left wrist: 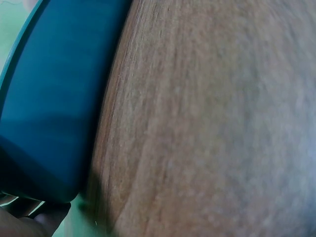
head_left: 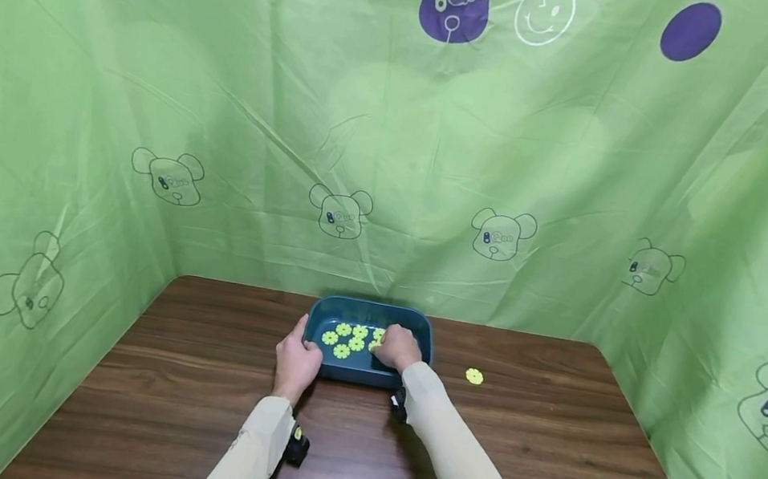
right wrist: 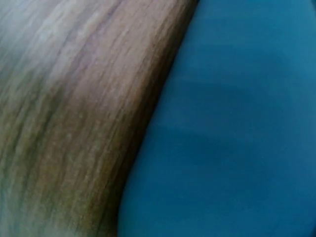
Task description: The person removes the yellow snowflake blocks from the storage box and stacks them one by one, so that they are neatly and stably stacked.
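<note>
A dark blue rectangular plastic basin (head_left: pixel 357 376) stands at the table's far side, with several small yellow flower-shaped discs (head_left: pixel 342 351) lying flat on its bottom. My left hand (head_left: pixel 298 359) grips the basin's near left corner, thumb at the front rim and fingers along the outer left wall; the left wrist view shows the fingers (left wrist: pixel 44 217) by that corner. Over the near wall reaches my right hand (head_left: pixel 400 348), down inside the basin, its curled fingertips pinching a yellow disc at the right of the group. The right wrist view shows only the basin's outer wall (right wrist: pixel 222 148) and wood.
One more yellow disc (head_left: pixel 474 376) lies on the brown wooden table (head_left: pixel 191 376) to the right of the basin. Green printed fabric (head_left: pixel 415 276) hangs behind the table and at both sides, close behind the basin's far rim.
</note>
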The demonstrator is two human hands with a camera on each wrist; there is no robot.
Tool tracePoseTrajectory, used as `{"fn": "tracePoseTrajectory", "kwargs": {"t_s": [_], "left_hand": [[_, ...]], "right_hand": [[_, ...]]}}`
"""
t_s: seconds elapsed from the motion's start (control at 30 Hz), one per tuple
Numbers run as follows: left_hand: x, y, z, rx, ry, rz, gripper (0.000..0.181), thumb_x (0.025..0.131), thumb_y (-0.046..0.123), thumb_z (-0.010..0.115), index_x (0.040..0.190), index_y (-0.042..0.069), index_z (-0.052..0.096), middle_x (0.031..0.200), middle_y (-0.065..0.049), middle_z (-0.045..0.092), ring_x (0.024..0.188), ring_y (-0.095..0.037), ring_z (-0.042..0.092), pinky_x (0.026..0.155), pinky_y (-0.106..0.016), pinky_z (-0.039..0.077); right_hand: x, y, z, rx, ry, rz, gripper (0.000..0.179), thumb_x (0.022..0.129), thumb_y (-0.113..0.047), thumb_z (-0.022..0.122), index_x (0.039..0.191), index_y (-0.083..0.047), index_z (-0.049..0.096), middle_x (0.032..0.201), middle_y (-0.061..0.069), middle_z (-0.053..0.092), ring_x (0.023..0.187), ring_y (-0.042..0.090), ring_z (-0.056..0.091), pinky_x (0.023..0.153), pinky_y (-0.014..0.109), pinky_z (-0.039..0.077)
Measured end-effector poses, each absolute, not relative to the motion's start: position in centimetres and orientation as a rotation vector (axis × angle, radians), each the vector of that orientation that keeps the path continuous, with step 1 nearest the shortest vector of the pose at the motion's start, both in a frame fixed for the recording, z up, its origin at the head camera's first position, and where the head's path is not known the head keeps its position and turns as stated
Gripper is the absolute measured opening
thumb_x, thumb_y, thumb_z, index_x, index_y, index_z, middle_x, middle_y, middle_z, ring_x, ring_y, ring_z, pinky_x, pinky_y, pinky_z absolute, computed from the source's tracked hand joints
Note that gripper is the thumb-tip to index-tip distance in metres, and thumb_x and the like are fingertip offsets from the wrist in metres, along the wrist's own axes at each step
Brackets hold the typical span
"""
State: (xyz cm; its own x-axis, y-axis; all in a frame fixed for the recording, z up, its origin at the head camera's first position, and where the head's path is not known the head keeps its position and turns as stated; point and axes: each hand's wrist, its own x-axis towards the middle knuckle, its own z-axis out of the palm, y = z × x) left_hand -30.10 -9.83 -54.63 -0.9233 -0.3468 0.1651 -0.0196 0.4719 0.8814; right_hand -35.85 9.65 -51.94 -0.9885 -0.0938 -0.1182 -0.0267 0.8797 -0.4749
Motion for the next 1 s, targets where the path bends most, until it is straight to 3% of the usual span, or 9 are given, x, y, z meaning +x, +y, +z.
{"fn": "tracePoseTrajectory", "kwargs": {"t_s": [0.3, 0.53, 0.67, 0.83, 1.0], "left_hand": [[-30.2, -9.8, -54.5, 0.318, -2.401, -1.430, 0.061, 0.091, 0.003, 0.050, 0.152, 0.007, 0.047, 0.146, -0.024, 0.054, 0.133, -0.042, 0.053, 0.107, -0.054, 0.046], [-30.3, -9.8, -54.6, 0.324, -2.414, -1.417, 0.062, 0.090, 0.003, 0.049, 0.152, 0.007, 0.046, 0.146, -0.025, 0.054, 0.134, -0.043, 0.052, 0.107, -0.054, 0.045], [-30.4, -9.8, -54.8, 0.325, -2.416, -1.417, 0.062, 0.090, 0.003, 0.049, 0.152, 0.008, 0.046, 0.146, -0.025, 0.054, 0.134, -0.043, 0.052, 0.108, -0.055, 0.045], [-30.5, -9.9, -55.1, 0.326, -2.420, -1.407, 0.063, 0.090, 0.002, 0.049, 0.153, 0.009, 0.046, 0.146, -0.024, 0.055, 0.133, -0.043, 0.052, 0.107, -0.055, 0.046], [-30.5, -9.9, -55.1, 0.322, -2.422, -1.407, 0.063, 0.090, 0.003, 0.050, 0.153, 0.008, 0.046, 0.146, -0.024, 0.054, 0.134, -0.042, 0.052, 0.108, -0.054, 0.045]], "right_hand": [[-35.7, 9.9, -51.7, -0.108, 2.846, -0.735, 0.059, 0.091, -0.019, 0.073, 0.048, -0.017, 0.032, 0.047, -0.006, 0.021, 0.045, 0.012, 0.019, 0.051, 0.029, 0.032], [-35.8, 10.0, -51.7, -0.111, 2.859, -0.757, 0.058, 0.087, -0.014, 0.073, 0.048, -0.018, 0.031, 0.048, -0.006, 0.020, 0.046, 0.012, 0.018, 0.048, 0.029, 0.028], [-35.4, 10.2, -51.5, -0.132, 2.885, -0.787, 0.048, 0.085, -0.012, 0.077, 0.058, -0.015, 0.037, 0.056, -0.004, 0.030, 0.051, 0.015, 0.029, 0.053, 0.031, 0.032], [-34.8, 10.5, -51.0, -0.201, 2.907, -0.804, 0.022, 0.086, -0.009, 0.075, 0.082, -0.007, 0.054, 0.075, 0.003, 0.050, 0.067, 0.020, 0.047, 0.064, 0.034, 0.041], [-34.4, 11.1, -50.2, -0.267, 2.914, -0.892, 0.015, 0.090, -0.009, 0.071, 0.097, -0.001, 0.062, 0.080, 0.005, 0.057, 0.068, 0.020, 0.050, 0.066, 0.034, 0.044]]}}
